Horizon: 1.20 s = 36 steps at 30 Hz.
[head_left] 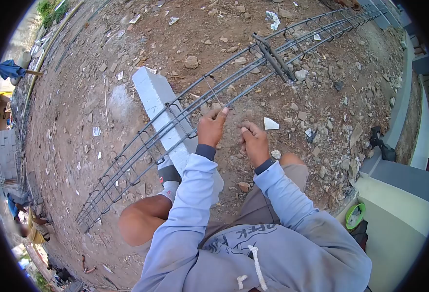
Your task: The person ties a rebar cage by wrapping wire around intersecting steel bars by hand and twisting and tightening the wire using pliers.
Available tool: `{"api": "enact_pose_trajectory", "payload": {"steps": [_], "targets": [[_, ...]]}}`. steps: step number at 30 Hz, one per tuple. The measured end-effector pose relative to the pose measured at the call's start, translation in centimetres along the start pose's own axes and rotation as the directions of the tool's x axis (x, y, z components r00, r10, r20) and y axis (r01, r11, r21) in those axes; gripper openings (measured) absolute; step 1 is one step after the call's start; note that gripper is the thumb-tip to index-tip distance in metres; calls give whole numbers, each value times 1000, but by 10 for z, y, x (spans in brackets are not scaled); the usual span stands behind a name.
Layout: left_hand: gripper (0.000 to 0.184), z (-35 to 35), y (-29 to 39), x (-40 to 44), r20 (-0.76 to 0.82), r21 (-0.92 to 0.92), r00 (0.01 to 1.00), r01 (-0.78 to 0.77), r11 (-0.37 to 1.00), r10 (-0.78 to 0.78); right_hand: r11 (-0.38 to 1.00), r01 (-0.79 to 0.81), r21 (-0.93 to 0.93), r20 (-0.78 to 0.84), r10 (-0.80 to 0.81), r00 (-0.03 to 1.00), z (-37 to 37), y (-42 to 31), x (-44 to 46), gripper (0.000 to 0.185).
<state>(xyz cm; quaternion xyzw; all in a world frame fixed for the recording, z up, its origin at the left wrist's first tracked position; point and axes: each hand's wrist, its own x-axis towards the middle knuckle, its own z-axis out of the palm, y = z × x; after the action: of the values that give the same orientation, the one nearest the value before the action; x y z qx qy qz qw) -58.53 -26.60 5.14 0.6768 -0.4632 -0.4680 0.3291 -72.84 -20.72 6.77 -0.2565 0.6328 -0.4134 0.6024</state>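
A long rebar cage (151, 138) runs diagonally across the ground, resting on a pale grey block (153, 92). My left hand (211, 129) is closed at the cage's near bar, its thumb and forefinger pinching the lower end of a thin rusty stirrup (213, 91) that crosses the bars. Just right of it, apart from the cage, my right hand (255, 143) has its fingers curled together. Anything in that grip is too small to make out. Several stirrups (275, 61) sit bunched on the bars farther up the cage.
Stones and broken pieces litter the dirt ground (190, 29), including a white tile shard (271, 123) near my right hand. A low wall (394, 194) stands at the right, with a green bucket (355, 216) beside it. Another person (32, 231) is at the far left.
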Motion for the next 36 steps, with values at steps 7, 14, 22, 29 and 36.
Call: {"api": "enact_pose_trajectory", "payload": {"steps": [7,14,22,29,36], "targets": [[29,9,-13,26,-126,501,963,-146,853,239,985,-174,-4,-50,174,984,-33,29,51,22],[30,14,-11,25,-65,449,964,-203,870,258,995,61,-76,62,-57,996,-15,24,103,29],[29,21,-8,26,-74,468,963,-197,862,260,987,138,-81,192,-120,974,-6,13,113,24],[43,23,-5,24,-124,419,955,-195,887,268,969,182,-166,244,-139,960,0,19,121,18],[42,20,-6,32,-15,325,975,-205,923,222,854,417,-311,203,-369,907,4,28,124,17]]}}
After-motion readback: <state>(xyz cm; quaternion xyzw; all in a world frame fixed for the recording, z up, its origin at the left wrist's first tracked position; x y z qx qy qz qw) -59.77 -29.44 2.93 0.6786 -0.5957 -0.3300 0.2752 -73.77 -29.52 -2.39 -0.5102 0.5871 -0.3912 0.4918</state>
